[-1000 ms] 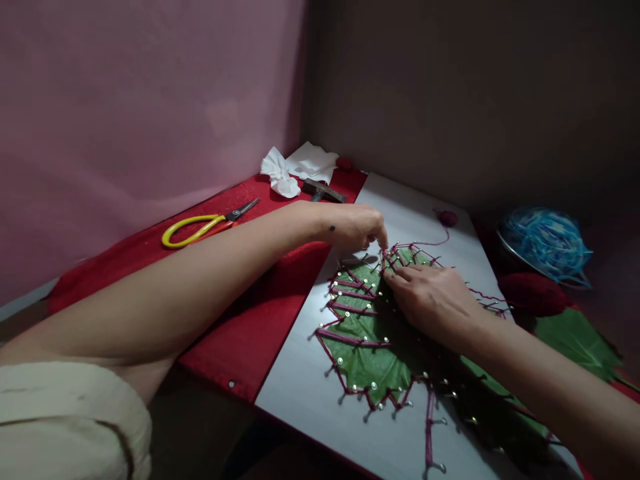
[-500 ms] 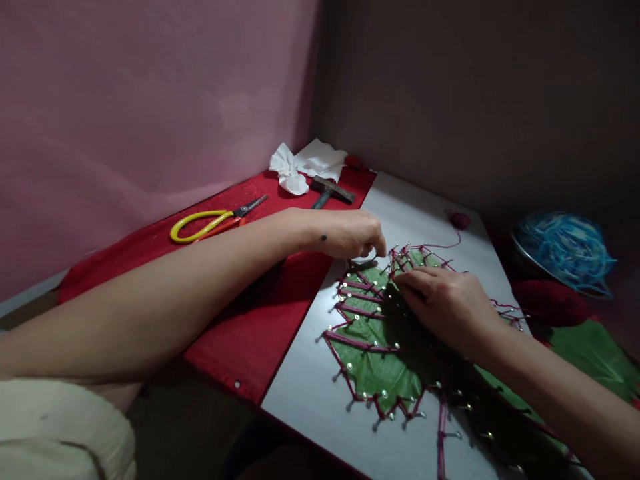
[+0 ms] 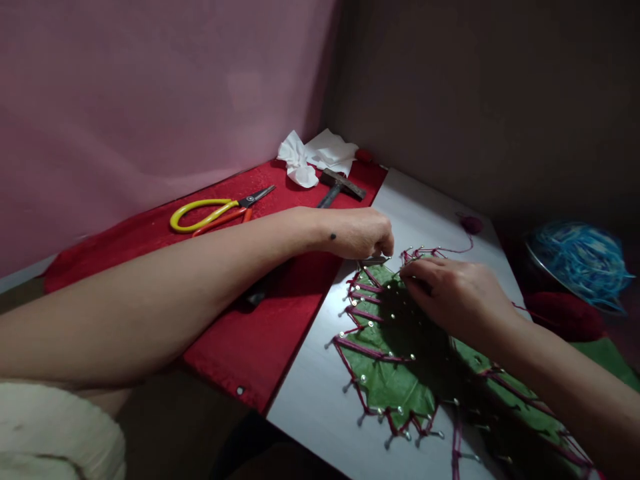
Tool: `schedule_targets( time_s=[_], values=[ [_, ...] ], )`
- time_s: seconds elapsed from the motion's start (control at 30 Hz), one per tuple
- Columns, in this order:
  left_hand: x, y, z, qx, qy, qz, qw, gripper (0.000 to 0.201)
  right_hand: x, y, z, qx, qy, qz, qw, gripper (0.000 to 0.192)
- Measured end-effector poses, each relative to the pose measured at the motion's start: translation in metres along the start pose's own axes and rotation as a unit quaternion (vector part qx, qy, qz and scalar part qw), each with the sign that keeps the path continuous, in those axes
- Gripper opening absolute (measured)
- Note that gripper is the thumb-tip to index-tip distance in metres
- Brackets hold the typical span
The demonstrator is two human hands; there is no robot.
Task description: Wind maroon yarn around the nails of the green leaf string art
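Observation:
My left hand is closed at the upper left edge of a green leaf, close to the nails there; whatever its fingers hold is hidden. Just right of it, my right hand pinches what looks like maroon yarn between thumb and fingers, low over the leaf. Nails stand around and on the leaf, fixed to a white board. Maroon yarn runs between them in zigzags. A strand leads from the far nails to a small yarn ball at the board's far side.
Yellow-handled scissors and a hammer lie on the red cloth, with crumpled white tissue behind. Right of the board are a bowl of blue yarn and a dark red yarn ball. Walls close off the back.
The view has shifted slightly, so the board and leaf sit a little lower and further right. Both hands stay at the leaf's top, the right fingertips slightly nearer the left hand.

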State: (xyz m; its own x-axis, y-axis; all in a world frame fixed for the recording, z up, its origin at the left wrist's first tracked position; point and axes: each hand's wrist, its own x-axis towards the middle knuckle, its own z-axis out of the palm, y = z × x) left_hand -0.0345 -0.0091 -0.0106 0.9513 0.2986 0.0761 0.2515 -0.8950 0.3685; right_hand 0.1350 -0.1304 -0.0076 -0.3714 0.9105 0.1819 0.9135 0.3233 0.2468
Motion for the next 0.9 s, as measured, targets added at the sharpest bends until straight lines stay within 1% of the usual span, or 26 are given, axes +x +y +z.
schedule_targets(
  time_s=[0.07,0.17,0.3,0.4,0.53,0.63,0.73,0.9],
  values=[
    [0.000,0.000,0.000,0.002,0.001,-0.005,1.000,0.033,0.005,-0.001,-0.003,-0.024,-0.010,-0.011,1.000,0.022],
    [-0.001,0.002,-0.001,0.010,-0.001,-0.003,1.000,0.033,0.007,-0.002,-0.004,-0.026,-0.012,0.010,1.000,0.020],
    [-0.001,0.006,-0.003,0.019,-0.011,-0.010,1.000,0.035,0.005,0.004,-0.004,0.007,0.011,0.035,0.999,0.022],
    [0.000,0.010,-0.005,0.018,-0.012,-0.021,1.000,0.037,0.007,0.010,-0.005,0.046,0.006,0.058,0.997,0.021],
    [0.000,0.009,-0.004,0.016,-0.010,-0.021,1.000,0.037,0.020,0.012,-0.007,0.079,-0.035,0.108,0.990,0.020],
    [0.000,0.006,-0.003,0.025,-0.001,-0.009,1.000,0.035,0.032,0.009,-0.009,0.076,-0.096,0.154,0.980,0.022],
    [0.000,0.003,-0.001,0.023,0.005,0.003,1.000,0.033,0.039,0.003,-0.013,0.055,-0.138,0.171,0.974,0.025],
    [0.000,0.001,0.000,0.006,0.011,0.006,1.000,0.034,0.028,-0.010,-0.017,-0.046,-0.128,0.140,0.981,0.027]
  ],
)
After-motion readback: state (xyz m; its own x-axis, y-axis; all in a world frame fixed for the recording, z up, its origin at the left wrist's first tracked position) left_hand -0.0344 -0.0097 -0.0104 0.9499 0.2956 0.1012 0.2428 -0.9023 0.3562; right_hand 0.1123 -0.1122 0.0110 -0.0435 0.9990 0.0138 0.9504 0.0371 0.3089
